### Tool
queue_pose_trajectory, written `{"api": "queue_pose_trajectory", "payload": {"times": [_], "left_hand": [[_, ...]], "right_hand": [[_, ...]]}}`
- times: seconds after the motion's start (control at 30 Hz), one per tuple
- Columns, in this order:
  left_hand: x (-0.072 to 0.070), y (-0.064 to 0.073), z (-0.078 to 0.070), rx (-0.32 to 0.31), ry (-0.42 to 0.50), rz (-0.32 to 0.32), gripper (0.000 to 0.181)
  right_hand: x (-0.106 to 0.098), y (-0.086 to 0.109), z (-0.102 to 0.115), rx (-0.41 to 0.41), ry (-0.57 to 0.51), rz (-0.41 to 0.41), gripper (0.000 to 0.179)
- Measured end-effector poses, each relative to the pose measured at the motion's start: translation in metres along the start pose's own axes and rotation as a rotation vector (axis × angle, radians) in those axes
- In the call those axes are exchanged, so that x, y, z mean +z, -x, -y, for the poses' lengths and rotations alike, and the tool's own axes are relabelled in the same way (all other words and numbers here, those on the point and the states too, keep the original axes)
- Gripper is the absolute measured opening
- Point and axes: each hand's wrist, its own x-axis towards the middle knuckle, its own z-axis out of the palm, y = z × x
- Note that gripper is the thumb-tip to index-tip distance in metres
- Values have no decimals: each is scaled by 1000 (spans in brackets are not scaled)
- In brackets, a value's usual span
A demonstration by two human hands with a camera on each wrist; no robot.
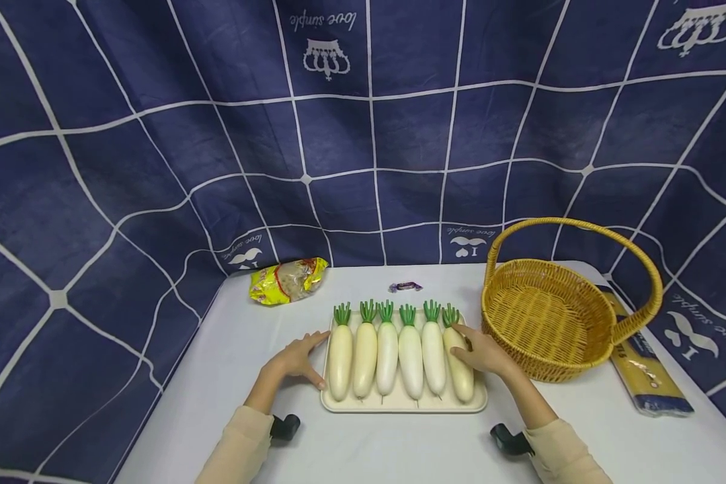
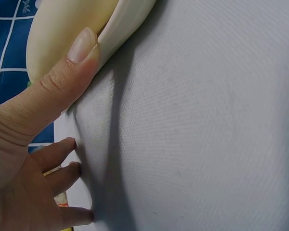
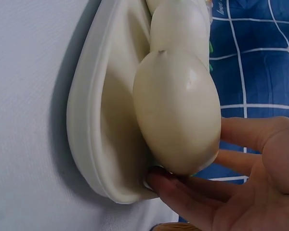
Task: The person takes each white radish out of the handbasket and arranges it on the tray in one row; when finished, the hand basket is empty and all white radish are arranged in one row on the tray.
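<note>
Several white radishes [image 1: 388, 359] with green tops lie side by side on a cream tray [image 1: 399, 409], tops toward the back. My right hand [image 1: 485, 353] holds the rightmost radish [image 1: 462, 376], thumb on one side and fingers on the other. In the right wrist view this radish [image 3: 178, 110] shows its rounded end, with fingers reaching down between it and the tray wall [image 3: 86, 120]. At the tray's left edge, my left hand [image 1: 293, 359] is spread. Its thumb [image 2: 62, 79] rests against the tray's rim, and its other fingers reach toward the tablecloth.
A wicker basket [image 1: 547, 319] with a tall handle stands right of the tray, partly over a brown-gold packet [image 1: 653, 373]. A yellow snack bag [image 1: 288, 281] lies back left. One purple wrapped candy [image 1: 405, 286] sits behind the tray. A blue checked curtain [image 1: 339, 148] encloses the back.
</note>
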Motion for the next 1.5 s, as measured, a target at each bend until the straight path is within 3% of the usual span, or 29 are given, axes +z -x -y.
{"api": "queue_pose_trajectory", "payload": {"times": [0.4, 0.8, 1.0, 1.2, 1.5], "left_hand": [[-1, 1, 0, 8, -3, 6, 111], [1, -1, -1, 9, -15, 10, 112], [-1, 0, -1, 10, -26, 5, 112], [-1, 1, -1, 6, -22, 1, 111], [0, 1, -1, -5, -12, -6, 111]], "right_hand": [[0, 2, -5, -53, -54, 15, 64], [1, 5, -7, 22, -73, -9, 68], [2, 5, -6, 74, -70, -30, 60], [3, 4, -8, 79, -67, -27, 55], [3, 5, -9, 60, -54, -2, 64]]}}
